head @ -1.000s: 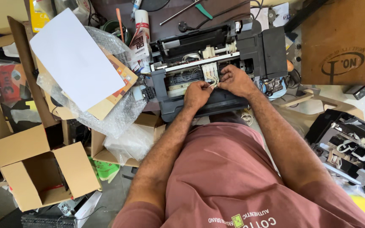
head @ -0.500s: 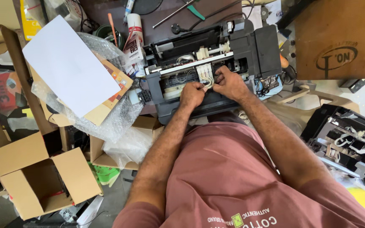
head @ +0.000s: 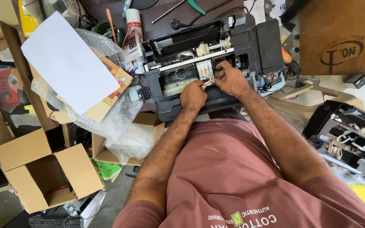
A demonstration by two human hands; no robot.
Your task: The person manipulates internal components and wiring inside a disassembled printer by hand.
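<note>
- Head view: my left hand (head: 193, 95) and right hand (head: 230, 79) meet over the open printer (head: 216, 50), which sits on the far side of my lap with its long axis running left to right.
- Both hands work at the white cartridge block (head: 203, 69) in the middle of the printer. It lies just beyond my knuckles, between the two hands, and the right hand is the nearer, its fingers already against it.
- My left hand is curled, fingertips pinched together on a thin pale strip or cable that comes off the block. My right hand is bent over the block's right edge; whether it is clamped on anything I cannot tell, since the fingers hide the contact.
- A pale metal rail (head: 191, 61) runs along the printer's length just beyond the block.
- The printer shell is matt black plastic, hard and boxy; the block is smooth white plastic with small upright segments.
- To the left, a white sheet (head: 66, 63) lies on crinkled bubble wrap (head: 115, 118), and nearer, an open brown cardboard box (head: 43, 177).
- To the right, another stripped black printer (head: 351, 135) sits well apart from my hands.
</note>
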